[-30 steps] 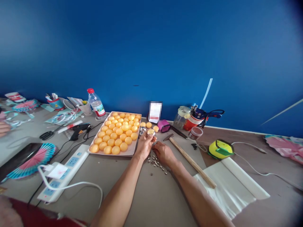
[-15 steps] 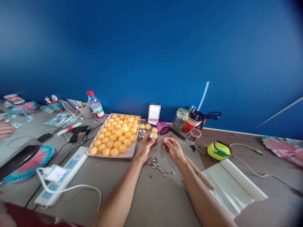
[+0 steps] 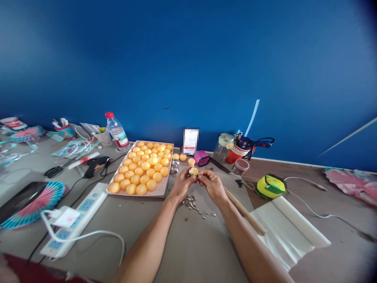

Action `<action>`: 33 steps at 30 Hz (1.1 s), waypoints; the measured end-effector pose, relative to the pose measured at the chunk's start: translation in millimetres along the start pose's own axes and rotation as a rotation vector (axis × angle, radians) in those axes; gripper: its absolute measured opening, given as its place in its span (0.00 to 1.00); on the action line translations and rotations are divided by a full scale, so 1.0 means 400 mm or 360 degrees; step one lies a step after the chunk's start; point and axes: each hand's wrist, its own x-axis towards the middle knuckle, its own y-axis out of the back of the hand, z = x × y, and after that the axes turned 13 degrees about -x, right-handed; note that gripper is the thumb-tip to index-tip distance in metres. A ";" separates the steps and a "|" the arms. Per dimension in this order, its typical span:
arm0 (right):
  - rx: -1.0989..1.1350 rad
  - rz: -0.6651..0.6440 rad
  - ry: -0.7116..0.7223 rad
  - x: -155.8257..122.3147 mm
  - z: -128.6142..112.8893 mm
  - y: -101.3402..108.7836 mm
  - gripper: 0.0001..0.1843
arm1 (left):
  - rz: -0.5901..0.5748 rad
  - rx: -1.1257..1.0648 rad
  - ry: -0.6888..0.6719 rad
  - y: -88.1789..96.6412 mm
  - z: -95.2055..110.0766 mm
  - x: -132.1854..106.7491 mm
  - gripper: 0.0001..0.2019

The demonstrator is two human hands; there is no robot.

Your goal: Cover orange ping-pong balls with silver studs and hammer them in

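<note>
Orange piece [image 3: 194, 171] is up off the table, just beyond the near end of the tray, held between both hands. Left hand [image 3: 182, 184] has its fingertips closed round the piece's left side. Right hand [image 3: 212, 184] is pinched narrow against the right edge (whether there's a stud in that pinch too, can't tell, too small).

Directly under the hands is a loose scatter of small metal studs [image 3: 194, 203] on the bare table [image 3: 191, 247], none of them touching the hands.

Left of the hands the tray [image 3: 136, 195] is packed with orange balls [image 3: 144, 169] in rows, with no obvious gaps. Beyond the hands are a few more loose orange pieces [image 3: 183, 157] and some shiny metal bits [image 3: 174, 168], next to a pink box [image 3: 202, 157].

Progress, judging by layout: most of the stock sits in the tray, only a handful of pieces are out by the hands and one is in hand. Which ones are finished can't be read from here.

A wooden handle [image 3: 244, 212] runs from behind the right wrist toward a white sheet [image 3: 290, 232]. Further left are a power strip [image 3: 75, 218], a glue gun [image 3: 94, 165] and a water bottle [image 3: 116, 131].
</note>
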 end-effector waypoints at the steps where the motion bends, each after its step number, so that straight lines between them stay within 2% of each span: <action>1: -0.0027 0.0001 -0.0006 0.000 -0.002 0.001 0.09 | 0.0001 0.0015 -0.0007 0.001 0.000 0.000 0.23; 16: -0.0133 -0.0005 -0.0057 -0.004 0.000 0.005 0.10 | -0.0087 0.0298 -0.0086 -0.007 0.011 -0.016 0.24; 21: 0.0130 -0.0122 -0.0116 -0.001 -0.016 0.016 0.12 | -0.0071 -0.0106 0.0040 -0.015 0.007 -0.016 0.21; 23: 0.0127 -0.0084 -0.0106 0.004 -0.011 0.032 0.12 | -0.0036 -0.0289 0.0120 -0.017 0.011 -0.016 0.21; 25: -0.0099 0.0049 -0.0061 0.011 0.002 0.050 0.11 | -0.0008 -0.0396 0.0164 -0.015 0.017 -0.015 0.22; 28: -0.0611 0.0199 0.0109 0.017 0.026 0.064 0.10 | 0.0029 -0.0480 0.0116 -0.009 0.026 -0.008 0.21; 30: -0.0889 0.0143 0.0274 0.016 0.038 0.063 0.09 | 0.0076 -0.0509 0.0055 -0.004 0.029 -0.003 0.22; 33: -0.1128 -0.0151 0.0434 0.007 0.045 0.050 0.10 | 0.0148 -0.0517 0.0003 -0.001 0.034 0.002 0.23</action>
